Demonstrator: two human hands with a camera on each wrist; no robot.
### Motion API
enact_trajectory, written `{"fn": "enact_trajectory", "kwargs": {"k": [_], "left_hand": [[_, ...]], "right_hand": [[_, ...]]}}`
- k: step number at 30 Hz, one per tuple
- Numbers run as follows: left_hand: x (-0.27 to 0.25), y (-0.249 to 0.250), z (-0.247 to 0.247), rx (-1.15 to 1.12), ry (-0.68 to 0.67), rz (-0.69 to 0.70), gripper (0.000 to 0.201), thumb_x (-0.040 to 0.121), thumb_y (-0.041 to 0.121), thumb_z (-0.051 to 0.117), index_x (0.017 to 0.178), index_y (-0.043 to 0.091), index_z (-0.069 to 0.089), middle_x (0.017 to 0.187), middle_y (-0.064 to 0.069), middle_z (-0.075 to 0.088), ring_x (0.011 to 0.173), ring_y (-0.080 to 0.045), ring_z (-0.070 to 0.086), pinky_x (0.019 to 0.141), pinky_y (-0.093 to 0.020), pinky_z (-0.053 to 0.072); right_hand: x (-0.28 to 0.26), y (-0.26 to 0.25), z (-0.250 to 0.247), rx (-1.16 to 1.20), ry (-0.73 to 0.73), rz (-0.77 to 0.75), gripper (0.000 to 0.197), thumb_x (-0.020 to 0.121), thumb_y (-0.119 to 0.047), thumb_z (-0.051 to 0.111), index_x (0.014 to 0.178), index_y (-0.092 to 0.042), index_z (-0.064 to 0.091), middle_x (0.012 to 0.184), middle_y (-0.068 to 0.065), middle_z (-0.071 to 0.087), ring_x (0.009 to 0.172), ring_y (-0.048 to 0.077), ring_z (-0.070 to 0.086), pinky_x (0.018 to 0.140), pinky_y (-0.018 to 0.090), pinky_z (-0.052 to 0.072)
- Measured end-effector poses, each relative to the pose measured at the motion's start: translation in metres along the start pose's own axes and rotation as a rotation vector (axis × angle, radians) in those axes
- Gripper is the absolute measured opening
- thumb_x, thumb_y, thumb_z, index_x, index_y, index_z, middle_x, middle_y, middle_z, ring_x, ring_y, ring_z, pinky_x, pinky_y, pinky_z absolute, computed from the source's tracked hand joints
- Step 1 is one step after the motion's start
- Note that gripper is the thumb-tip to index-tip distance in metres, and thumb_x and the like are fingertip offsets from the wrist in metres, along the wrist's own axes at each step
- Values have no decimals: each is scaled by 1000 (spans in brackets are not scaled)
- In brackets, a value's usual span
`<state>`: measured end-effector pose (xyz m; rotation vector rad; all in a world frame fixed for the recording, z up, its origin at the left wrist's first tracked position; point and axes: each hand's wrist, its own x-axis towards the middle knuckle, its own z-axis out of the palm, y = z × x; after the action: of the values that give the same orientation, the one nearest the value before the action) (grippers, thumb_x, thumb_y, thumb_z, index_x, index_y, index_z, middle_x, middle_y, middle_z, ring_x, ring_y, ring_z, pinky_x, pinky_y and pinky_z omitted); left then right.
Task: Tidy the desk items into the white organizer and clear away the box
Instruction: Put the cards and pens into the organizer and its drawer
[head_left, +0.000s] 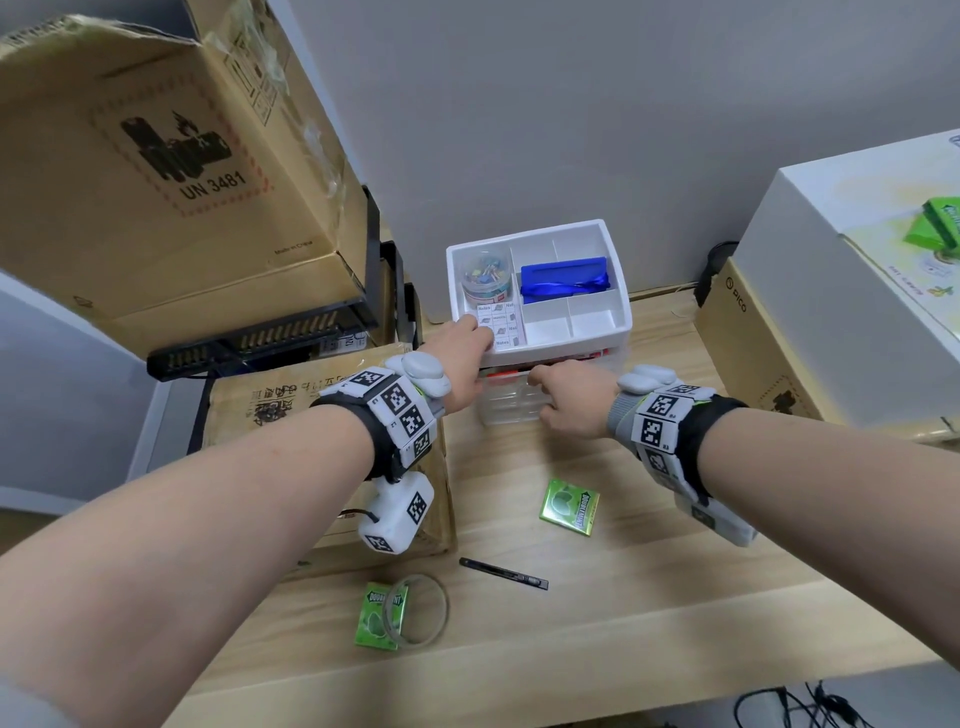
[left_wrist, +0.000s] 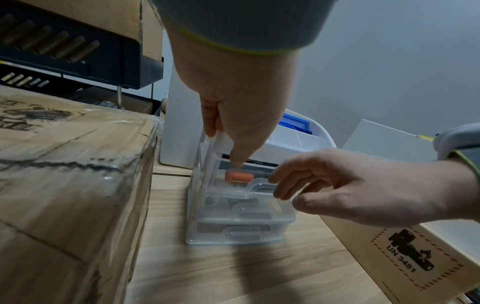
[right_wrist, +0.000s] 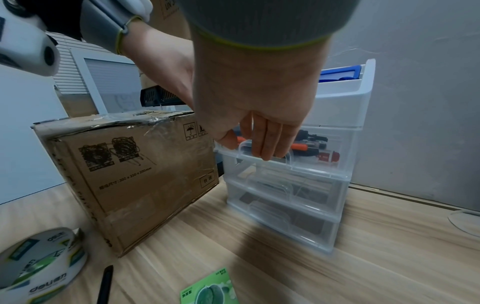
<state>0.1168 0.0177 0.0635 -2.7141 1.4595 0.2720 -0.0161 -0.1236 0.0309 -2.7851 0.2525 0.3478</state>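
Observation:
The white organizer (head_left: 618, 291) stands at the back of the desk, a compartment tray over clear drawers. My left hand (head_left: 462, 345) presses on its front-left corner, fingers over the rim (left_wrist: 291, 147). My right hand (head_left: 561, 400) hooks its fingers round the top drawer's handle (right_wrist: 292, 158); that drawer (right_wrist: 324, 164) holds orange and black pens. A taped cardboard box (head_left: 332, 415) sits just left of the organizer. On the desk lie two green gum packs (head_left: 570, 506) (head_left: 376, 618), a tape roll (head_left: 418, 608) and a black knife (head_left: 504, 573).
The tray holds a jar of clips (head_left: 485, 283), a blue pack (head_left: 563, 278) and sticky notes (head_left: 501, 325). Big cardboard boxes (head_left: 156, 156) on a black rack (head_left: 260, 338) crowd the left. A brown box (head_left: 753, 353) under a white one (head_left: 831, 260) stands at the right.

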Motion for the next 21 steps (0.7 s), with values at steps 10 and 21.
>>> {"fn": "enact_trajectory", "kwargs": {"k": [10,21], "left_hand": [[9,-4,-1,-40,-38,4,35,76,25,75,95,23,45,98,0,48,86,-24,52,74,-37,48],[10,-8,-4,-38,-57,20,37,74,17,76,96,22,47,99,-1,51,86,-23,53,74,-37,50]], "right_hand": [[10,4,4,-22,20,4,46,87,-29,52,132,-18,50,118,7,66,106,28,63,85,40,54],[19,7,7,-6,23,16,41,87,-28,54,125,-16,49,108,6,67,96,28,63,77,34,52]]}}
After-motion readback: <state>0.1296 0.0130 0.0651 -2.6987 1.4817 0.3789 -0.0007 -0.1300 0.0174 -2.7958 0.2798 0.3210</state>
